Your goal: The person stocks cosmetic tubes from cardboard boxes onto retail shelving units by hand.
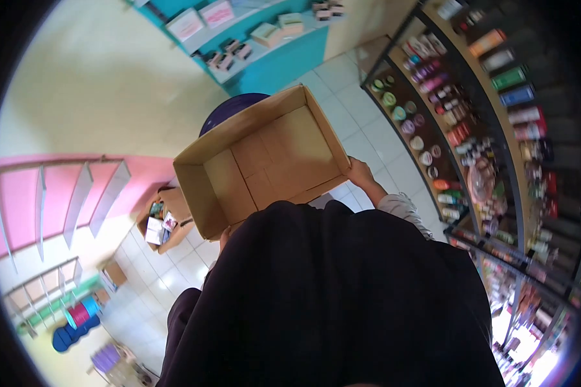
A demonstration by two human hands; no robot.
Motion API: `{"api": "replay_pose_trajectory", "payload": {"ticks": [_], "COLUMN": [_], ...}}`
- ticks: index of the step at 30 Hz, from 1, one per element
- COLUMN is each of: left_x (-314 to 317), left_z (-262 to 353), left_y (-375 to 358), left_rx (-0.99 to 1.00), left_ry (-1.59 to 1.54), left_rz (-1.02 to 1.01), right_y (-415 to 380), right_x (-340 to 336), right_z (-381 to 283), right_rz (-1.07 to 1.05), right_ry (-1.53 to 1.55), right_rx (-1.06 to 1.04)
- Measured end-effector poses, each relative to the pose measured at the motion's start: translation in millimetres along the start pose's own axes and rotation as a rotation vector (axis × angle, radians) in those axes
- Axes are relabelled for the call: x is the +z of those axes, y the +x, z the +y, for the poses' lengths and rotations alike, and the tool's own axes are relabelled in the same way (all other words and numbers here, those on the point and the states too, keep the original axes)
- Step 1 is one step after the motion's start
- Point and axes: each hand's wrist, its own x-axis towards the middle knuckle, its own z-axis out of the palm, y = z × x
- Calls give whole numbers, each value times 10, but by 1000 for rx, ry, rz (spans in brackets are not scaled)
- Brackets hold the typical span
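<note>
A shallow, open cardboard box (290, 155) is held out in front of my body, tilted in view, with nothing inside it. My right hand (360, 173) grips its near right corner, fingers closed on the cardboard edge. At the near left corner, my left hand (224, 237) holds the box too; most of that hand is hidden behind dark cloth. Behind the box's far edge, part of a round dark purple object (229, 111) shows.
Shelves of cosmetics (458, 122) line the right side. A turquoise display unit (271, 61) with small boxes stands ahead. On the tiled floor (174, 274) at left sits another cardboard box (168, 219) with items inside. Empty metal shelf brackets (81, 193) project from the pink wall.
</note>
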Motion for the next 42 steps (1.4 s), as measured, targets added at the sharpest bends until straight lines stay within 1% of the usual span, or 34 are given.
{"api": "replay_pose_trajectory", "payload": {"ticks": [1, 2, 3, 5, 6, 7, 8, 11, 14, 16, 18, 20, 21, 23, 26, 28, 30, 31, 34, 35, 38, 39, 41, 42], "left_x": [-126, -124, -130, 112, 43, -211, -310, 232, 941, 1058, 1388, 2006, 2139, 2255, 2312, 2357, 2356, 2327, 2257, 2197, 1884, 1835, 1763, 1703], "left_z": [-135, -199, -209, -162, -159, -166, -161, -122, -179, -139, -190, -390, -438, -414, -313, -326, -265, -249, -502, -641, -1094, -1211, -1407, -1588], "left_y": [138, 133, 130, -48, 46, 335, 503, 13, -409, -166, -185, -827, -991, -1026, -950, -984, -772, -693, -755, -848, -496, -428, -398, -470], "left_rx": [246, 503, 495, 491, 638, 775, 907, 1053, 1287, 1467, 1192, 493, 521, 486, 469, 481, 369, 311, 228, 108, -164, -195, -253, -245], "left_ry": [383, 766, 953, 1337, 1353, 1356, 1343, 1770, 1936, 1638, 1216, 718, 888, 985, 1086, 1179, 1232, 1258, 1414, 1422, 1379, 1382, 1377, 1417], "left_rz": [163, 315, 334, 364, 231, 90, -59, 32, -59, -207, -285, -221, -219, -247, -298, -329, -427, -470, -477, -513, -526, -523, -517, -521], "right_y": [-167, -351, -556, -958, -1190, -1453, -1686, -2360, -2916, -3203, -3426, -3591, -3661, -3743, -3889, -4006, -4078, -4116, -4327, -4372, -4621, -4750, -4895, -5049], "right_x": [36, 92, 158, 300, 368, 379, 402, 678, 1060, 1355, 1685, 2039, 2203, 2494, 2729, 2919, 3247, 3362, 3454, 3526, 3654, 3684, 3872, 4036], "right_z": [88, 207, 327, 554, 661, 709, 766, 1005, 1206, 1266, 1286, 1259, 1196, 1059, 726, 477, 306, 222, -150, -234, -338, -325, -206, -115], "right_rz": [22, 44, 71, 135, 136, 136, 138, 218, 300, 345, 402, 466, 514, 610, 606, 712, 825, 814, 874, 907, 889, 840, 827, 820], "right_ry": [30, 61, 93, 160, 207, 252, 296, 452, 586, 670, 750, 828, 864, 927, 1068, 1094, 1089, 1224, 1244, 1168, 1224, 1184, 1156, 1156], "right_rx": [31, 64, 85, 135, 194, 252, 306, 461, 618, 728, 814, 875, 907, 964, 1063, 1067, 1060, 1084, 1110, 1116, 1185, 1246, 1264, 1275]}}
